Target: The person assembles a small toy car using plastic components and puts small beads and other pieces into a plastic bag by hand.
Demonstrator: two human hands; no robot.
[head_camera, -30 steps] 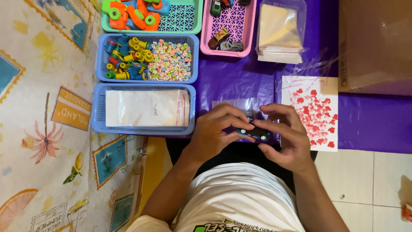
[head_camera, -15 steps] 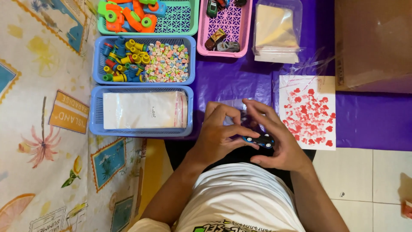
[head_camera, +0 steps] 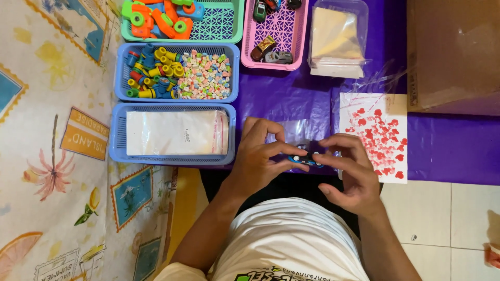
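Over a purple cloth (head_camera: 291, 93) beside a blue basket (head_camera: 117, 138) of clear bags, the left hand (head_camera: 258, 158) and right hand (head_camera: 351, 174) both pinch a small blue toy car (head_camera: 304, 158) between fingertips, above a clear bag (head_camera: 297, 130).

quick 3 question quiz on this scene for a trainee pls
1. True or false: both hands grip the small blue toy car.
2. Which basket holds the flat clear bags? A. green basket B. pink basket C. nearest blue basket
3. What lies just beyond the right hand on the purple cloth?

Key:
1. True: left hand and right hand pinch it between fingertips.
2. C
3. A white sheet with red hearts.
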